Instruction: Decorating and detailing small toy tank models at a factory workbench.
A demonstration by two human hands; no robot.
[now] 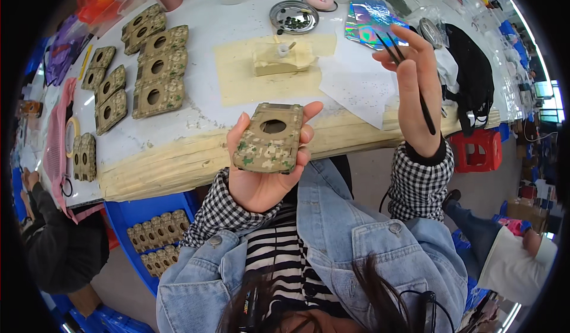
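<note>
Camouflage-print plate (270, 138) with one round hole near its top end sits in my left hand (261, 167): palm up, thumb along its left edge, fingertips wrapped over its right edge, so that grip is closed on the plate. It's held in the air just off the near edge of the surface (178, 155), over my lap, not touching the surface. Long axis runs roughly away from me, hole end farthest, tilted slightly right.

My right hand (415, 95) is raised to the right of the plate, higher in the frame and clearly apart from it. It's closed on a thin black tool (415, 83), which looks like tweezers or a pair of slim sticks. Tips point up and left, past my fingers; the back end runs down toward the wrist. The plate lies down and left from those tips. Left hand has the part; right hand is the nearer one to the stuff at the back of the surface.

Outward: a small white cup (284, 49) on a cream block (279, 60) lying on a yellowish sheet (267, 78), straight beyond the plate. A round metal dish (294, 16) with dark bits sits farther back. More camouflage plates (157, 66) lie in rows at the left, and others fill a blue crate (157, 238) below the edge.

Hard to tell: the plate's underside, hidden by my palm, what the dark bits in the dish are, and whether the tool tips hold anything. Fisheye bends the surface edge.
</note>
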